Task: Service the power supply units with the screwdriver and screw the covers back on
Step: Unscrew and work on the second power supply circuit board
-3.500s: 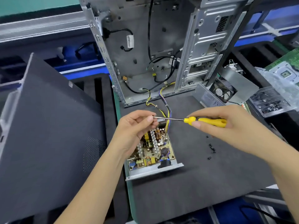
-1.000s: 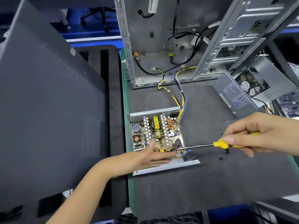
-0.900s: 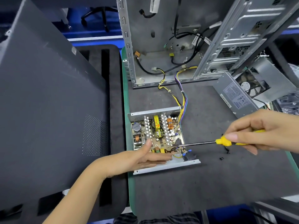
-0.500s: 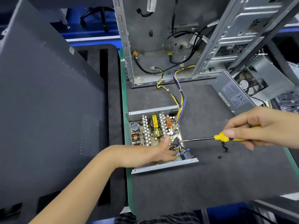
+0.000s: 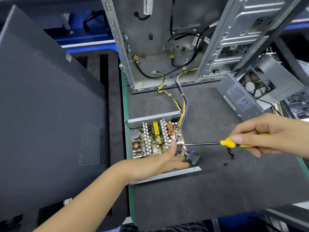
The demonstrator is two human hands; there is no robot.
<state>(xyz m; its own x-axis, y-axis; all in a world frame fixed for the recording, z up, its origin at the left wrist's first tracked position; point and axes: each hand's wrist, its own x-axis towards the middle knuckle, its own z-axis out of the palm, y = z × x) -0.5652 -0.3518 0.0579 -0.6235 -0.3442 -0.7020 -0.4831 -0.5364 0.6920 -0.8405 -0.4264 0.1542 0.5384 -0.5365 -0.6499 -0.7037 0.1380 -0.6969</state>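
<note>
Tabletop (image 5: 217,190) carries the opened power supply (image 5: 155,141), its cover off. Left hand (image 5: 155,164) lies flat on it, fingers straight, likely steadying it. Right hand (image 5: 274,133) pinches the screwdriver (image 5: 229,143), tip at the board's right edge; loose screws (image 5: 230,153) wait nearby.

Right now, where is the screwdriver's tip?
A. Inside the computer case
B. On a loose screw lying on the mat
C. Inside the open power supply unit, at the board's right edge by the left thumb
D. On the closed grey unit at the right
C: the right hand holds the screwdriver level, its tip at the right edge of the open power supply unit, beside the left hand thumb.
</note>
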